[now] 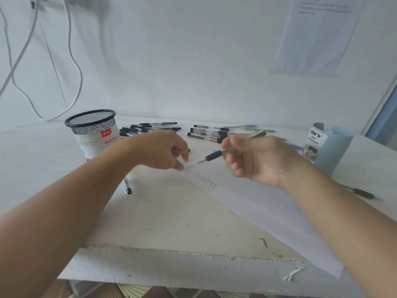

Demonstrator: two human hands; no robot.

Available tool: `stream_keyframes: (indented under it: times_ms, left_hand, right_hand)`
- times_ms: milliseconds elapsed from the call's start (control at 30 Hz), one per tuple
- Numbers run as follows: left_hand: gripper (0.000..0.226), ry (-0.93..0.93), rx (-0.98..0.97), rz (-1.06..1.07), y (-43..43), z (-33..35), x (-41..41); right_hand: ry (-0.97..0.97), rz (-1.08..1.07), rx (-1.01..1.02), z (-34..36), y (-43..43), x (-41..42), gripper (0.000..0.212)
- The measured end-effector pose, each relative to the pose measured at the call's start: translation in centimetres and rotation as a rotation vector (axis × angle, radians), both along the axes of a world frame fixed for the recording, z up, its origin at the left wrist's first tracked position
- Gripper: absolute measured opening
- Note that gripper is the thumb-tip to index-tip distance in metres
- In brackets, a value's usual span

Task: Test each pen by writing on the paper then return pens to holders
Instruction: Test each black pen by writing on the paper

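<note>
My right hand point(255, 160) grips a black-grip pen point(214, 156), its tip pointing left and hovering just above the top of the white paper point(268, 209). Several short written marks run down the paper near its upper corner. My left hand point(163, 149) rests with fingertips on that upper corner of the paper. A black mesh pen holder point(92, 127) labelled "Ball Pens" stands at the left. A light blue desk organizer point(328, 147) stands at the right. Several black pens point(204, 133) lie in groups along the back of the table.
One capped pen point(127, 186) lies under my left forearm and a dark pen point(361, 192) lies by my right forearm. A screw point(263, 241) sits near the table's chipped front edge. White cables hang on the wall at the left; a printed sheet point(318, 33) hangs at the upper right.
</note>
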State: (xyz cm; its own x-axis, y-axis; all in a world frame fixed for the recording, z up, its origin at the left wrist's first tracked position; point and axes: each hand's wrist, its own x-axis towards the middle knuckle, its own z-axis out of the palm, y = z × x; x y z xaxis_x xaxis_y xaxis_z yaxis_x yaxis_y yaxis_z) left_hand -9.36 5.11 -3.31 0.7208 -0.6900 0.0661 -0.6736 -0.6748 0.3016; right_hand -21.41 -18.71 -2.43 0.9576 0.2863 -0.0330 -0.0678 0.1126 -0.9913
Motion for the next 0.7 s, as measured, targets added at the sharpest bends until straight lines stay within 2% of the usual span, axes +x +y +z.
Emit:
stream_keyframes:
  times_ms: [33,133,200,367,567,700]
  left_hand:
    - [0.015,-0.009,0.004,0.001,-0.1,0.0,-0.1]
    - [0.025,-0.046,-0.003,-0.020,-0.6,0.0,-0.6]
    - [0.028,-0.063,-0.022,-0.057,-1.0,0.1,-1.0]
    - [0.017,-0.042,-0.016,-0.088,-1.2,-0.1,-1.2]
    - [0.013,0.021,0.003,-0.071,-1.1,-0.2,-1.0]
    - [0.012,0.043,-0.003,-0.074,-0.9,-0.2,-0.9]
  right_hand:
    - [-0.030,-0.006,0.002,-0.4,0.2,0.2,0.018]
    - [-0.055,-0.083,-0.053,-1.5,0.7,0.9,0.027]
    - [-0.081,-0.093,-0.152,-1.6,1.0,0.8,0.014]
    - [-0.169,-0.088,-0.423,-1.7,1.4,0.1,0.011]
    - [-0.429,-0.291,-0.669,-2.6,1.8,-0.2,0.032]
    - [-0.457,-0.266,-0.723,-3.2,1.8,-0.3,0.039]
